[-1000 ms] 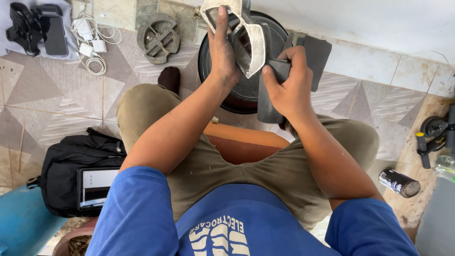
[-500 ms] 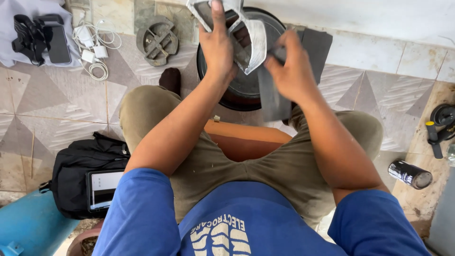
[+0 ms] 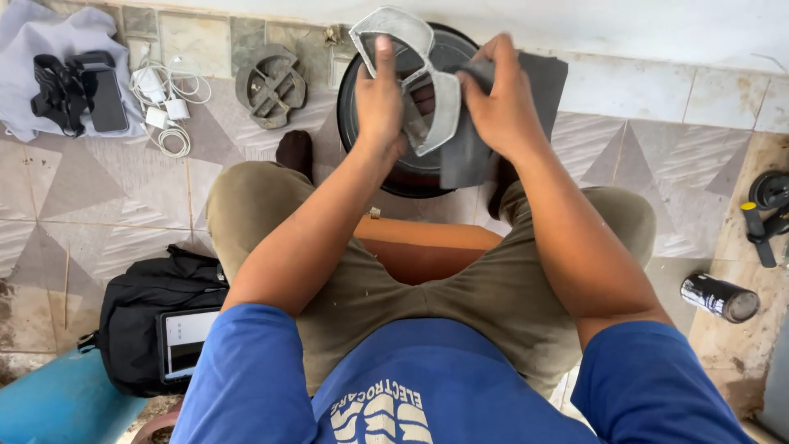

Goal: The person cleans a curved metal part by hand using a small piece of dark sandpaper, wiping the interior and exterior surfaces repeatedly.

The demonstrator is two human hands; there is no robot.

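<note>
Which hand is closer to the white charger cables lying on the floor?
Left. The left hand holds the grey fan blade, on the same side as the white charger cables; the right hand is farther away.

- Tiled floor point(image 3: 99, 222), grey triangle pattern.
- Black round housing point(image 3: 394, 164) near the wall.
- Grey round grille part point(image 3: 269, 85).
- White charger and cable point(image 3: 164, 107).
- Grey cloth point(image 3: 37, 49).
- Black bag point(image 3: 152, 316).
- 1 black spray can point(image 3: 721, 297) lying down.

Likely a home repair spot, worn tiled floor point(image 3: 99, 222), fan parts point(image 3: 271, 84), spray can point(image 3: 721, 297), backpack point(image 3: 144, 316)
</note>
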